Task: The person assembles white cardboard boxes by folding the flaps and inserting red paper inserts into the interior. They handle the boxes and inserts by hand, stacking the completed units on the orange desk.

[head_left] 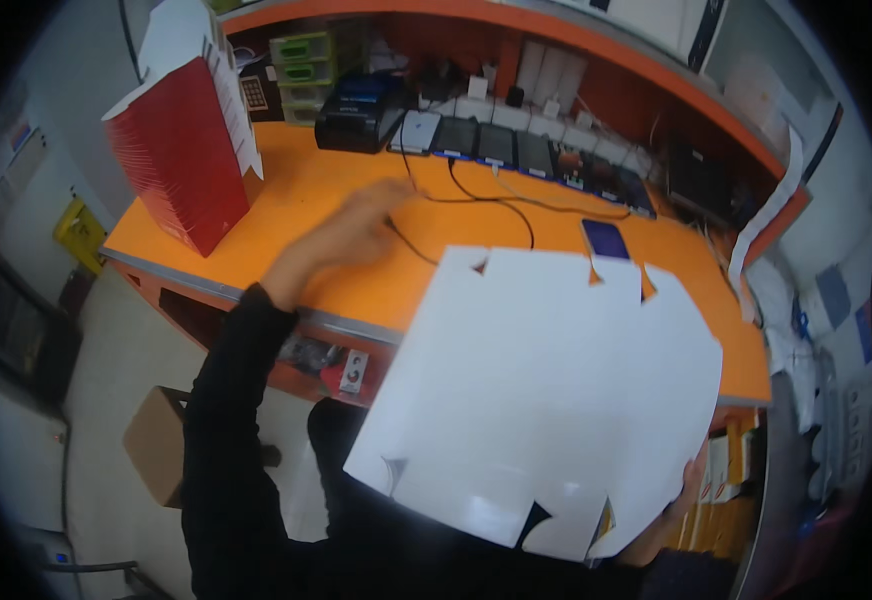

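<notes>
Your right hand (684,502), mostly hidden behind the white sheet (551,390), gripped its edge; your left hand (364,224) blurred over the orange desk (301,170), its grip impossible to tell.

The head-worn fisheye camera looks down and forward, close above the white notched sheet (546,390), across the orange desk (301,175); its dim outer reach is uncertain.

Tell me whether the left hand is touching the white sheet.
Apart: the head view shows orange tabletop between the left hand and white sheet.
</notes>
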Demonstrator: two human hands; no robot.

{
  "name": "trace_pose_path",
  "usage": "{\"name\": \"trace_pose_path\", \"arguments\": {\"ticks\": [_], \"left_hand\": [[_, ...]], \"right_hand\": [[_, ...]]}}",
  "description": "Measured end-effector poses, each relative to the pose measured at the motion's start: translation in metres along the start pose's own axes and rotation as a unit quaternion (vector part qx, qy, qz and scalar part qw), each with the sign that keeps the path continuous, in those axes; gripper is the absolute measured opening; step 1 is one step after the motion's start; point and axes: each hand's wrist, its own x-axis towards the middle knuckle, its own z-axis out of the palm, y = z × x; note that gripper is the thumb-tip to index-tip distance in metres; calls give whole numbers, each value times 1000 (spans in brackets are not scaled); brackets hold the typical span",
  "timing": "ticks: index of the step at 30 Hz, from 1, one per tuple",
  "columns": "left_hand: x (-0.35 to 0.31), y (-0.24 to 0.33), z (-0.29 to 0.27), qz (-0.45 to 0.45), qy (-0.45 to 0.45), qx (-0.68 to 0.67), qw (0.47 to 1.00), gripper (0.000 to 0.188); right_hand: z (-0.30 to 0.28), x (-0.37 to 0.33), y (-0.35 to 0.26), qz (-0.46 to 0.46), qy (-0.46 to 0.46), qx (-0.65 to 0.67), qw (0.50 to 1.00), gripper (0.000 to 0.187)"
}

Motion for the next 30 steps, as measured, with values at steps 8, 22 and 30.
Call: {"name": "trace_pose_path", "arguments": {"ticks": [8,22,30], "left_hand": [[6,17,26,-126,-93,85,984,21],[85,55,-135,-46,322,422,847,13],[98,176,-42,179,222,374,883,14]], "right_hand": [[-80,-21,0,31,6,-57,998,66],[103,60,62,257,-288,144,911,50],[124,100,36,-91,-309,-261,910,48]]}}
